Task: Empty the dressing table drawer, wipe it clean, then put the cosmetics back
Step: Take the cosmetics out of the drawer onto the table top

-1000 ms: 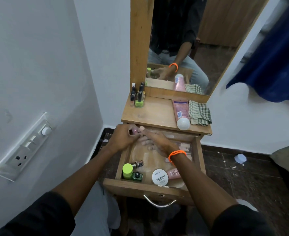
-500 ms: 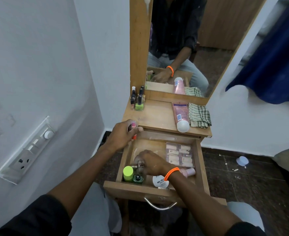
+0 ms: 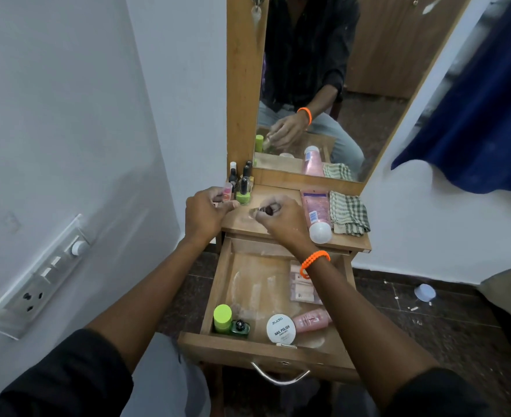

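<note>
While both hands work over the desk point(image 3: 281, 227), the left hand point(image 3: 204, 216) pinches a small pink bottle point(image 3: 226, 192) right at the nail polish cluster point(image 3: 242, 188) at 11 o'clock on the top. Risk: a knuckle nudge topples those upright bottles. Right hand point(image 3: 281, 219) curls its grip round a small dark bottle point(image 3: 266, 209), blurred, just above the surface; a loose set-down could roll it off the front edge into the drawer point(image 3: 227, 284) below. Drawer is open, not yet empty: green-capped bottle point(image 3: 222, 318), white compact point(image 3: 281, 329), pink tube point(image 3: 312, 320), sachet strip point(image 3: 300, 285) remain. Lying pink lotion bottle point(image 3: 315, 216) at 3 o'clock could roll if bumped.
</note>
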